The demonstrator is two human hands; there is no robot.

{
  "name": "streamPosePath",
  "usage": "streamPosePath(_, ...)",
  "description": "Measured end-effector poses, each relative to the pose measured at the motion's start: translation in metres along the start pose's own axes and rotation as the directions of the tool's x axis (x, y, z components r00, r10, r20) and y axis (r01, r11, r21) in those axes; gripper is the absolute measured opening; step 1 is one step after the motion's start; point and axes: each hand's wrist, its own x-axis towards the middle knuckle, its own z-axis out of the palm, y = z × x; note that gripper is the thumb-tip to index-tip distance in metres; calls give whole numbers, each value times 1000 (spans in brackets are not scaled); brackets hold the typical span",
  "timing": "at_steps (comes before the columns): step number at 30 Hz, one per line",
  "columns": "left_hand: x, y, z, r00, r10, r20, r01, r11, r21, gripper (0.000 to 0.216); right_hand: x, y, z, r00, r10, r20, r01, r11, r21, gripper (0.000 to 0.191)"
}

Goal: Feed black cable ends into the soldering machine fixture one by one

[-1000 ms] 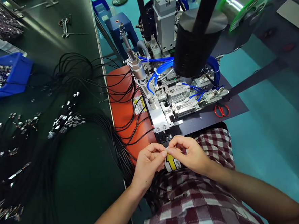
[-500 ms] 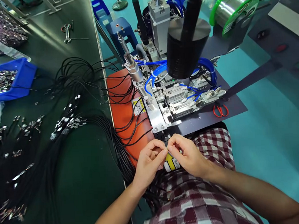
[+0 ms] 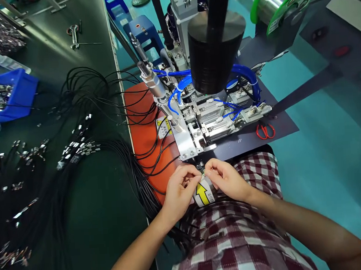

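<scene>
On the near side, a yellow arrow label [image 3: 203,195] shows below the fingertips. The left hand [image 3: 178,191] and right hand [image 3: 229,183] each appear to pinch a thin strand [image 3: 203,175], which lies between them, neither clearly nearer. Its long axis seems to run left to right; which end leads is too small to tell. Just beyond, farther off, stands the metal plate [image 3: 184,145].
</scene>
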Motion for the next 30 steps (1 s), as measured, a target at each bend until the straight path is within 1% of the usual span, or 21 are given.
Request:
streamPosePath(2, 2, -1, -3, 1000, -19, 23, 17, 996, 82, 13, 5, 3, -5, 1000, 2, -30, -3, 999, -36, 20)
streamPosePath(3, 4, -3, -4, 1000, 10, 27, -14, 988, 152, 13, 8, 5, -7, 999, 3, -37, -5, 999, -50, 19)
streamPosePath(5, 6, -8, -7, 991, 130, 28, -132, 939, 318, 13, 15, 7, -11, 999, 6, -32, -8, 998, -59, 19)
streamPosePath(6, 7, -11, -8, 979, 199, 33, -196, 902, 385, 15, 19, 8, -13, 1000, 11, -21, -12, 999, -53, 20)
streamPosePath(8, 9, -17, -9, 951, 303, 55, -294, 840, 457, 21, 25, 9, -15, 999, 33, 5, -33, 999, -34, 20)
streamPosePath(9, 9, -20, -9, 940, 334, 72, -327, 817, 475, 24, 26, 9, -16, 999, 47, 17, -47, 998, -29, 21)
streamPosePath(11, 9, -24, -10, 926, 357, 122, -367, 778, 510, 29, 28, 8, -17, 997, 71, 31, -70, 997, -26, 21)
streamPosePath(15, 9, -27, -12, 912, 367, 183, -401, 709, 580, 32, 28, 5, -17, 995, 96, 34, -95, 995, -16, 23)
streamPosePath(21, 8, -31, -11, 897, 397, 194, -417, 612, 672, 32, 27, 6, -15, 995, 99, 8, -99, 995, -16, 21)
streamPosePath(26, 7, -33, -10, 885, 424, 194, -432, 589, 683, 32, 27, 8, -15, 996, 94, -1, -94, 995, -32, 20)
streamPosePath(30, 7, -34, -9, 885, 424, 194, -425, 563, 709, 31, 26, 12, -15, 999, 34, -33, -38, 992, -123, 18)
